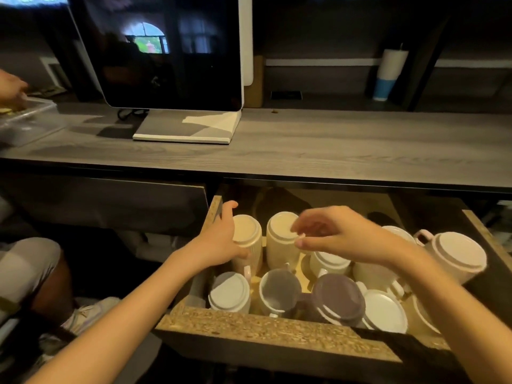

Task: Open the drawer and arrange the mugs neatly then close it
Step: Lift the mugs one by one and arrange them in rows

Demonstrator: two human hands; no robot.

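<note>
The drawer (249, 322) stands pulled out below the counter and holds several mugs, most of them upside down. My left hand (221, 236) is wrapped around the side of the cream mug (248, 231) at the back left corner. Beside it stands a second cream mug (279, 239). My right hand (340, 234) hovers just above that second mug with fingers curled and apart, holding nothing. A purple mug (340, 297) leans at the front, next to a mug lying on its side (277, 289). A pink mug (454, 253) tilts at the right.
A monitor (166, 51) on a white base stands on the grey wooden counter (332, 145). Another person's hand (11, 87) reaches into a clear plastic box (27, 117) at the far left. A white and blue tumbler (388, 73) sits on the back shelf. A seated person's leg (30, 267) is at left.
</note>
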